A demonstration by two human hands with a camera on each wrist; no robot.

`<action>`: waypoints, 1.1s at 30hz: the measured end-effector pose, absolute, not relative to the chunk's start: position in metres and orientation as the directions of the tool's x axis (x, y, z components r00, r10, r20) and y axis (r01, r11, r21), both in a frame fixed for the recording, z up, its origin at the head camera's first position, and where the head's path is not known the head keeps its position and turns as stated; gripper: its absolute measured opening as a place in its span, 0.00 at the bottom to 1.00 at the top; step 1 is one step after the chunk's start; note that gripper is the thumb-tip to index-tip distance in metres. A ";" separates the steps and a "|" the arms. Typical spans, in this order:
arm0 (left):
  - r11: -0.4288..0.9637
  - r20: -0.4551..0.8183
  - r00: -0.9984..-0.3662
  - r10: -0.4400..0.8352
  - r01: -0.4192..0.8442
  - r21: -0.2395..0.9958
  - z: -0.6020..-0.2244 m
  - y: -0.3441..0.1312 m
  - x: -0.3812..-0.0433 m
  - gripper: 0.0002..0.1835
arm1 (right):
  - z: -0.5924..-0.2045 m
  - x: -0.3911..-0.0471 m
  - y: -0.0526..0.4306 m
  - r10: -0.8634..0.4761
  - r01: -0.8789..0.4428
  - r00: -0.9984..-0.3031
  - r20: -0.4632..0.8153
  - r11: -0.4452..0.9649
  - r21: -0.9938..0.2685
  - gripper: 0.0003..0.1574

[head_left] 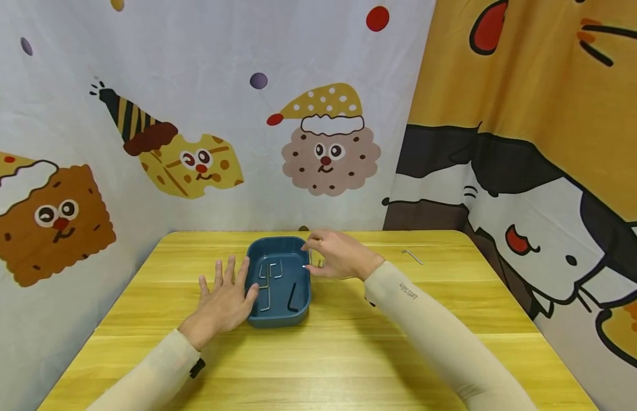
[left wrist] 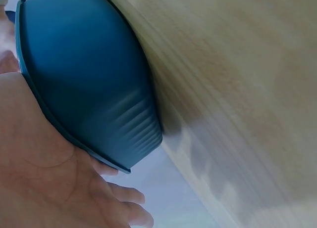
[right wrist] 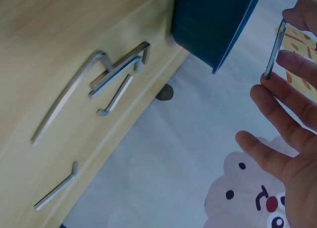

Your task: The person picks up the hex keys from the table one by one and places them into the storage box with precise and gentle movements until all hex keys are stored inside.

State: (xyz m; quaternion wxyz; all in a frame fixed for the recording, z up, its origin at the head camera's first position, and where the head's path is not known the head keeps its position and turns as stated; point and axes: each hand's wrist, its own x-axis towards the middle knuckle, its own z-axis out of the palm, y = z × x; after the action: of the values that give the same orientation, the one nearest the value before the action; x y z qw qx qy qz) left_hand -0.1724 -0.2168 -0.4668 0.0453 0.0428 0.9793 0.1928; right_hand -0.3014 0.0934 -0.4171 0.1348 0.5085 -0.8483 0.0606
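A blue tray (head_left: 279, 321) stands on the table, holding several silver hex keys (head_left: 269, 298) and one black hex key (head_left: 291, 298). My left hand (head_left: 222, 302) is spread with straight fingers at the tray's left side. In the left wrist view, its palm lies against the rim of the tray (left wrist: 89, 65). Over the tray's right edge, my right hand (head_left: 341, 255) pinches a silver hex key (right wrist: 276, 49) between thumb and fingers. That key shows best in the right wrist view, clear of the table.
Several loose silver hex keys (right wrist: 67, 97) lie on the table right of the tray, partly hidden by the right hand in the head view. Another hex key (head_left: 413, 257) lies farther right. A printed curtain (head_left: 205, 68) hangs behind the wooden table (head_left: 318, 365).
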 end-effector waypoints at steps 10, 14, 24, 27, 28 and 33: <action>0.927 -0.066 -0.994 0.092 0.061 0.371 -0.464 -0.216 -0.172 0.44 | -0.408 -0.314 0.059 -0.857 -0.875 -0.477 0.195 0.484 -0.011 0.30; 0.929 -0.072 -0.993 0.091 0.059 0.365 -0.464 -0.216 -0.173 0.44 | -0.407 -0.319 0.045 -0.854 -0.862 -0.504 0.130 0.506 -0.018 0.31; 0.927 -0.074 -0.993 0.092 0.059 0.371 -0.466 -0.216 -0.173 0.44 | -0.402 -0.326 0.018 -0.846 -0.846 -0.534 -0.006 0.534 0.004 0.33; 0.927 -0.073 -0.993 0.095 0.061 0.371 -0.466 -0.216 -0.173 0.44 | -0.402 -0.327 0.012 -0.841 -0.842 -0.540 -0.030 0.539 0.019 0.33; 0.927 -0.073 -0.993 0.095 0.062 0.370 -0.466 -0.217 -0.173 0.44 | -0.403 -0.328 0.011 -0.840 -0.840 -0.542 -0.034 0.541 0.025 0.33; 0.928 -0.080 -0.992 0.095 0.059 0.369 -0.467 -0.217 -0.174 0.45 | -0.406 -0.329 0.004 -0.827 -0.830 -0.557 -0.072 0.554 0.066 0.32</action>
State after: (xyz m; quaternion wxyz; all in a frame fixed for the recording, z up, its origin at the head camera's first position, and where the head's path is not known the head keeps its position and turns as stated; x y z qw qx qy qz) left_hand -0.1737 -0.2171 -0.4667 0.0481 0.0393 0.9805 0.1863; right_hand -0.3291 0.0036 -0.4055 -0.0165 0.4702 -0.8812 -0.0461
